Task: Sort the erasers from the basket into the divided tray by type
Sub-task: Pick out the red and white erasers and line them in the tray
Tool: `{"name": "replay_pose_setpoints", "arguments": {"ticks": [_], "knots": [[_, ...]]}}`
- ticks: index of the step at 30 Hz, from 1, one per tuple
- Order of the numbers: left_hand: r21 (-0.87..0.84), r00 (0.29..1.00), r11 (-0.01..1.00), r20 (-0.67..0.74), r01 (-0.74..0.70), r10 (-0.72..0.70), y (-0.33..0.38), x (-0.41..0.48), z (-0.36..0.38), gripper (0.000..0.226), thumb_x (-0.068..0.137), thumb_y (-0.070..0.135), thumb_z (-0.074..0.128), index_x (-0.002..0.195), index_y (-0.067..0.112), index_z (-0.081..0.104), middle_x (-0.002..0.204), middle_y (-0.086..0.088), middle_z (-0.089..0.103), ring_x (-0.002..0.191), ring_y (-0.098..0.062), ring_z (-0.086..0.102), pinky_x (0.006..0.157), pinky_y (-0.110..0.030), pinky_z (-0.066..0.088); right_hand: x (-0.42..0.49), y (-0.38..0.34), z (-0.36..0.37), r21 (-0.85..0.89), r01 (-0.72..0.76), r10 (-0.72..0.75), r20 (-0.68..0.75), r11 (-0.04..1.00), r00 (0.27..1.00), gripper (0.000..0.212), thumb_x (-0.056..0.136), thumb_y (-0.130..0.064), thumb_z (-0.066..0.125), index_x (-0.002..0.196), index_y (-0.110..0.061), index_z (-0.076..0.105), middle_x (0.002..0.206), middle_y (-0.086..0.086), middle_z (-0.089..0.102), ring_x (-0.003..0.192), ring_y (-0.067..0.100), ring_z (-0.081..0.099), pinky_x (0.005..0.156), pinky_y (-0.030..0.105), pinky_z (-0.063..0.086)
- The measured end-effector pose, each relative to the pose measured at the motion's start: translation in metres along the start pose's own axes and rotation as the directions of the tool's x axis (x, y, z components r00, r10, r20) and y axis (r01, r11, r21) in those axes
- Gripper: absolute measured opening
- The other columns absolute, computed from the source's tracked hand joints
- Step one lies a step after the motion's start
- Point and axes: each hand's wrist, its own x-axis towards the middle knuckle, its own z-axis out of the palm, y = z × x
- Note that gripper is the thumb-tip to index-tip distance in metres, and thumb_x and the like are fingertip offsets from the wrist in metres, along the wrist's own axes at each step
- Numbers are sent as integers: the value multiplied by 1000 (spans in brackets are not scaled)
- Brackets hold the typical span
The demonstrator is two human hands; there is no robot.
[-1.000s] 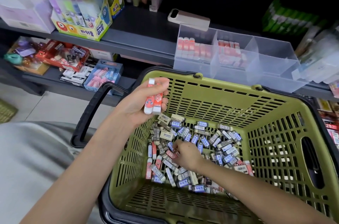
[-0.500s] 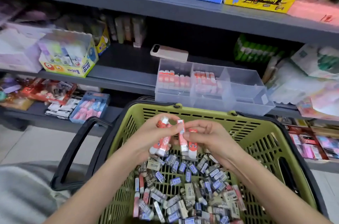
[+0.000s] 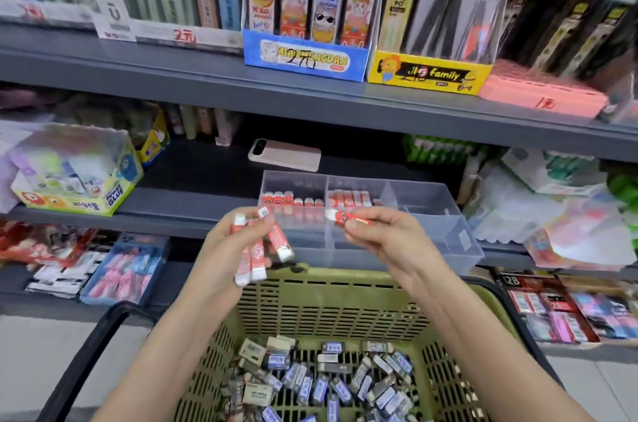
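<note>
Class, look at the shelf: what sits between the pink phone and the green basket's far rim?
In the head view, the clear divided tray sits there, between phone and basket, with red erasers in two compartments.

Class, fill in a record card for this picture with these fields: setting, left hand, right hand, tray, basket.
setting: stationery shop, facing stocked shelves
left hand: grips a bunch of red-and-white erasers
right hand: pinches a single red eraser, held in front of the tray
divided tray: clear plastic, on the grey shelf; stored red erasers in its left and middle compartments
basket: green, below both hands; holds loose erasers in blue, grey and beige sleeves
</note>
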Motion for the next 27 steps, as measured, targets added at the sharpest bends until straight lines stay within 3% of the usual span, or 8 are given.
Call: {"name": "replay_pose_setpoints", "arguments": {"ticks": [2, 5, 9, 11, 15, 20, 23, 27], "knots": [[-11, 998, 999, -39, -40, 40, 4, 11, -9, 21, 64, 28, 75, 82, 19, 67, 67, -4, 66, 58, -16, 64, 48, -26, 49, 22, -4, 13, -340, 135, -161, -50, 931, 986, 10, 74, -15, 77, 74, -12, 68, 75, -1, 71, 60, 2, 62, 55, 15, 46], [-28, 994, 996, -69, -91, 88, 7, 24, -16, 18, 68, 31, 75, 81, 20, 70, 71, -8, 66, 62, -21, 63, 53, -31, 50, 57, -6, 32, -783, 163, -350, -74, 600, 934, 26, 70, -42, 75, 65, -19, 65, 69, -5, 68, 73, 13, 64, 64, 27, 45], [-102, 986, 991, -148, -91, 75, 2, 33, -21, 14, 67, 28, 73, 80, 25, 71, 71, -1, 70, 58, -12, 66, 48, -23, 51, 95, 2, 54, -979, 58, -421, -30, 194, 906, 28, 75, -43, 65, 81, -16, 70, 89, 5, 71, 90, 27, 64, 71, 28, 45], [-118, 987, 990, -149, -74, 56, 0, 33, -23, 15, 66, 29, 73, 80, 26, 70, 71, -1, 70, 58, -11, 66, 47, -23, 50, 107, 11, 63, -997, 41, -492, 2, 70, 870, 29, 77, -42, 60, 86, -16, 70, 91, 5, 70, 93, 27, 62, 70, 27, 43], [-126, 992, 991, -121, -47, 32, 0, 28, -25, 22, 67, 30, 72, 86, 20, 67, 70, -3, 69, 57, -12, 63, 46, -23, 50, 115, 27, 74, -1000, 18, -552, 27, -20, 833, 27, 75, -42, 59, 80, -18, 71, 82, 3, 70, 90, 23, 60, 60, 25, 33], [-144, 996, 989, -83, -35, 24, 3, 25, -23, 23, 68, 28, 71, 88, 18, 65, 70, -3, 68, 58, -12, 63, 47, -22, 49, 116, 23, 68, -984, 28, -365, 91, -174, 927, 56, 81, -67, 46, 65, -16, 65, 71, 2, 66, 79, 21, 63, 64, 24, 37], [-140, 996, 990, -83, -31, 20, 5, 24, -23, 23, 71, 27, 71, 91, 17, 65, 70, -2, 68, 58, -11, 64, 48, -22, 50, 114, 15, 59, -984, 102, -257, 137, -144, 957, 51, 89, -56, 43, 62, -17, 62, 70, 3, 63, 81, 24, 63, 79, 28, 39], [-141, 994, 989, -105, -34, 19, 4, 25, -24, 10, 84, 18, 67, 94, 16, 64, 69, -3, 68, 57, -11, 63, 47, -22, 50, 122, 8, 53, -977, 201, -266, 212, -69, 940, 24, 89, -30, 47, 93, -29, 71, 105, -4, 70, 104, 25, 58, 92, 31, 34]]}}
